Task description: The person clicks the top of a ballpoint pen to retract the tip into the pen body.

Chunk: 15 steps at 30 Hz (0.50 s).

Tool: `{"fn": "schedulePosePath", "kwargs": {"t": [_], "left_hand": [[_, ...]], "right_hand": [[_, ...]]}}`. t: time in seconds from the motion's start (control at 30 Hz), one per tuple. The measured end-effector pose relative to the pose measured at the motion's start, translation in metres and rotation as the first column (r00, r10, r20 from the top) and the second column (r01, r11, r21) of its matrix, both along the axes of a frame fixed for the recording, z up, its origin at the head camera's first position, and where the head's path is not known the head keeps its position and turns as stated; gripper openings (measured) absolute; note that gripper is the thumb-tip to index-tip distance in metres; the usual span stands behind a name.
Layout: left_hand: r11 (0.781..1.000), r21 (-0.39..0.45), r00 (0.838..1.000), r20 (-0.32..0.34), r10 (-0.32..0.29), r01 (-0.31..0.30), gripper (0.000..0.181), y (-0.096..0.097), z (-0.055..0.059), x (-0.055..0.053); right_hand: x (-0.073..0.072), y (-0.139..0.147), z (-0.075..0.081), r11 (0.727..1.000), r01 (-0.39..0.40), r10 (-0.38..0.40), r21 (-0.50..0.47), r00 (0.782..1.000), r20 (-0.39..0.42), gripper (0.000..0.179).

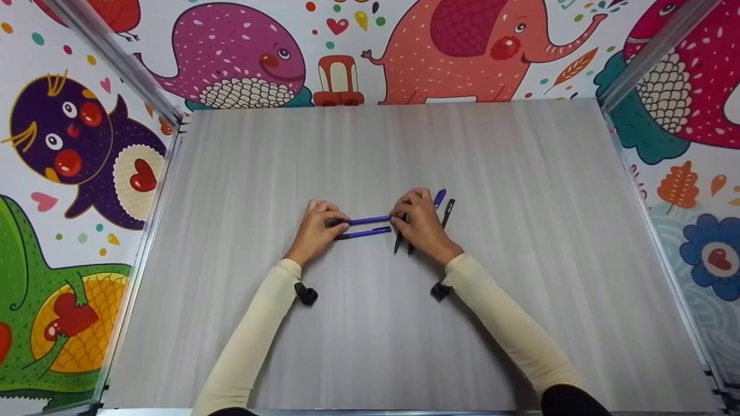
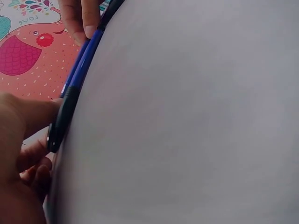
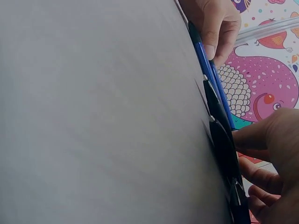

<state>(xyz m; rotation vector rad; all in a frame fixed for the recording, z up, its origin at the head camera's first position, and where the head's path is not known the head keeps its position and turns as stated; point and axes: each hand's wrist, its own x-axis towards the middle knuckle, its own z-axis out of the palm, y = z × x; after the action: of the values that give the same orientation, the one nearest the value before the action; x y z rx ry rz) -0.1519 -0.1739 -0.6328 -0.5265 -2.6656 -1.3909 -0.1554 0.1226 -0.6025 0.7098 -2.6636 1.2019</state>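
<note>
Blue pen [image 1: 370, 220], slim and straight, is pinched at either end by curled hands [image 1: 315, 230] [image 1: 421, 224] over a streaked grey tabletop [image 1: 370, 335].

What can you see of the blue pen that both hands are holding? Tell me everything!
The blue pen is straight and thin, with a smooth blue barrel that looks like plastic and a dark end on the left. It runs from side to side near the middle of the table. The left hand pinches its dark end and the right hand pinches the other, partly hiding both ends. Whether it touches the table is hard to tell.
</note>
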Motion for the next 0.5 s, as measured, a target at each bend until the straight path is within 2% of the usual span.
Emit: {"fn": "schedulePosePath", "kwargs": {"t": [0.17, 0.27, 0.3, 0.37, 0.5], "left_hand": [[1.000, -0.022, 1.000, -0.021, -0.003, 0.003, 0.011, 0.001, 0.000, -0.001], [0.998, -0.056, 1.000, 0.012, 0.000, 0.001, 0.013, 0.006, 0.015, 0.004], [0.998, -0.065, 1.000, 0.017, 0.008, -0.007, 0.015, 0.006, 0.015, 0.005], [0.996, -0.085, 0.999, 0.020, 0.037, -0.035, 0.018, 0.010, 0.026, 0.010], [0.991, -0.072, 0.992, -0.053, 0.112, -0.116, 0.021, 0.018, 0.037, 0.019]], "right_hand": [[-0.001, 0.000, 0.000, 1.000, 0.003, -0.003, 0.008, 1.000, -0.006, 0.004], [0.000, 0.000, 0.002, 1.000, -0.003, 0.003, 0.007, 1.000, -0.004, 0.007], [0.000, 0.001, 0.003, 1.000, -0.004, 0.004, 0.001, 1.000, -0.003, 0.007], [0.001, 0.003, 0.003, 1.000, -0.007, 0.007, -0.017, 1.000, -0.013, 0.010], [0.000, 0.012, 0.004, 0.998, 0.008, -0.010, -0.055, 0.999, -0.047, 0.010]]}}
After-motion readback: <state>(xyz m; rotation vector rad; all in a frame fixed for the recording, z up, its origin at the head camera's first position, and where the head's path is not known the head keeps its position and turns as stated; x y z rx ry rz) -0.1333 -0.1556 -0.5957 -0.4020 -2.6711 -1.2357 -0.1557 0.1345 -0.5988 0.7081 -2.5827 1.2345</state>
